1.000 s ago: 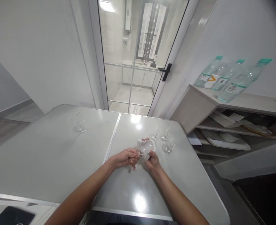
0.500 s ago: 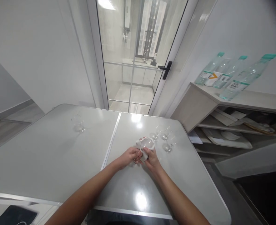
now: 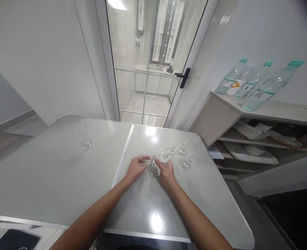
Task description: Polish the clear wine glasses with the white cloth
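Note:
My right hand (image 3: 166,170) is wrapped round a stemmed glass (image 3: 164,157) with a white cloth (image 3: 155,166) against its bowl. The foot of that glass shows low on its left, at or just above the tabletop. My left hand (image 3: 138,166) is off the glass, a short way to its left, fingers apart and curved toward it. Close to the right of my hands are several other clear glasses, among them one glass (image 3: 186,163) and another glass (image 3: 183,151). Alone on the left half of the table is one more clear glass (image 3: 87,139).
The pale table (image 3: 64,180) has a metal seam (image 3: 124,149) down its middle. To the right, a wooden shelf unit (image 3: 226,114) holds papers and a tray, with several plastic bottles (image 3: 260,93) on top. A glass door (image 3: 153,86) stands behind the table.
My left hand has let go of the glass's stem and moved left, its fingers opening. My right hand keeps hold of the glass and cloth, and the glass stands more upright.

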Tool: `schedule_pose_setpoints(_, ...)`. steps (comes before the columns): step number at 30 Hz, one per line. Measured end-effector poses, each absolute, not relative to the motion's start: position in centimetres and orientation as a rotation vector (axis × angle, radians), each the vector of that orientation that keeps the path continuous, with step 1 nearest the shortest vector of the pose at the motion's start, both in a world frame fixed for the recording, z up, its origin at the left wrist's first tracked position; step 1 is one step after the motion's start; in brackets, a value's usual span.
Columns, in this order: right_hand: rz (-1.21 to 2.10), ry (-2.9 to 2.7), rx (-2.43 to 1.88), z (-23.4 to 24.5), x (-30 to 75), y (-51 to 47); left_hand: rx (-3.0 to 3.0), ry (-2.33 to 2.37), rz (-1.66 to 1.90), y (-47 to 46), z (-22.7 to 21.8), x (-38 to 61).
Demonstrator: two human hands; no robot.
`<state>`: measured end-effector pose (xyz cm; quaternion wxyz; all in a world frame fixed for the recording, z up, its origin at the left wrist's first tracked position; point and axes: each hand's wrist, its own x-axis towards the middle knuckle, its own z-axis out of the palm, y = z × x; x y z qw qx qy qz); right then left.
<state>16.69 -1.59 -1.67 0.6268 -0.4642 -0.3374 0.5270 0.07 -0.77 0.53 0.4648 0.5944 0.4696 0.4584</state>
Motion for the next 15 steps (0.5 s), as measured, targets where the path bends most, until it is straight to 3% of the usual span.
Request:
schedule_pose_setpoints(3, 1.374, -0.900, -1.027, -1.4, 16.6, -2.0, 1.339, 1.039, 1.258, -0.4, 1.4, -0.6)
schedule_pose_setpoints(10, 1.752, -1.023, -0.864, -0.6, 15.8, -3.5, 0.930, 0.580, 1.093, -1.1, 1.8, -0.2)
schedule_pose_setpoints(15, 1.657, -1.208, -0.872, 0.5, 16.9, -3.0, 1.040, 0.688, 1.198, -1.0, 1.2, -0.1)
